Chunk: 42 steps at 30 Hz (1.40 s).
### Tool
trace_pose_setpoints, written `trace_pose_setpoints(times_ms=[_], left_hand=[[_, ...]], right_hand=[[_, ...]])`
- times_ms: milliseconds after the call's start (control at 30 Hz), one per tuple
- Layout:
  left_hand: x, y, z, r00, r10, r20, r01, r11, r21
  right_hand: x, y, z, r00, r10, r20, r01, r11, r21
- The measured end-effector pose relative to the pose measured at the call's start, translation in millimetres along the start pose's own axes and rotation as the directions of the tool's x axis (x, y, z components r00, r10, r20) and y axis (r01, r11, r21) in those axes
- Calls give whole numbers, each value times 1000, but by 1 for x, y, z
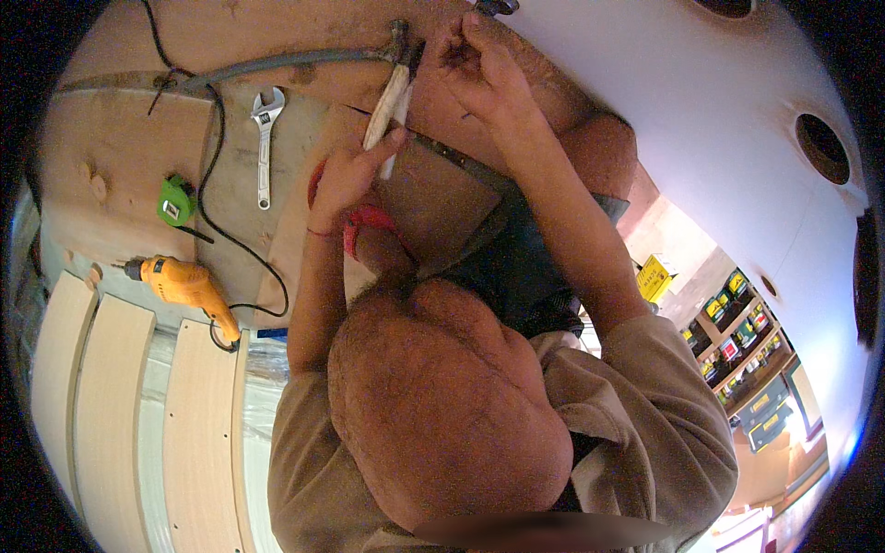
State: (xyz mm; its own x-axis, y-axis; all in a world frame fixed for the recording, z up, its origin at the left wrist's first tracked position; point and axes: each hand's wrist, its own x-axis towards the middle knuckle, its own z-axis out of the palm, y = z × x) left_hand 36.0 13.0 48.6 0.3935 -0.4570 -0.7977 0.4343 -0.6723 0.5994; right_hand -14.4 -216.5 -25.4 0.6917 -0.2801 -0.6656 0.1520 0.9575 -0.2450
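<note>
My left hand (346, 180) is closed round the lower part of a hammer's pale wooden handle (389, 109). The dark hammer head is up by the end of a grey hose (295, 60) and partly merges with it. To its right, my right hand (493, 78) has its fingers curled, with a clump of small dark pieces (461, 57) in it; they may be nails, but I cannot make them out for certain. Below my left hand is a red strap (373, 221), apparently on a foot. Brown board (442, 189) lies beneath the hammer.
Left of my hands lie an adjustable wrench (265, 152), a green tape measure (175, 200) and an orange drill (189, 288) with a black cord. Pale curved slats (198, 415) fill the lower left. A white panel with round holes (719, 101) rises at right, before shelves of boxes (733, 323).
</note>
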Motion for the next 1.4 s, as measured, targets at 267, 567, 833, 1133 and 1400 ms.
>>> trace_pose_setpoints(times_ms=[267, 567, 833, 1133, 1400], left_hand=[[59, 23, -17, 868, 471, 159, -490, 864, 115], [57, 36, -20, 878, 439, 191, -457, 887, 61], [52, 49, -32, 890, 369, 269, -422, 889, 176], [56, 54, -37, 838, 467, 281, -491, 871, 14], [48, 58, -28, 870, 431, 240, -440, 898, -18]], right_hand=[[-21, 5, 26, 988, -85, -129, 64, 986, -155], [-49, 9, 56, 975, -57, -216, 5, 972, -237], [-46, 10, 61, 957, 4, -289, -56, 984, -172], [-64, 14, 90, 983, 173, -59, -180, 972, -154], [-42, 9, 87, 958, -141, -249, -33, 810, -585]])
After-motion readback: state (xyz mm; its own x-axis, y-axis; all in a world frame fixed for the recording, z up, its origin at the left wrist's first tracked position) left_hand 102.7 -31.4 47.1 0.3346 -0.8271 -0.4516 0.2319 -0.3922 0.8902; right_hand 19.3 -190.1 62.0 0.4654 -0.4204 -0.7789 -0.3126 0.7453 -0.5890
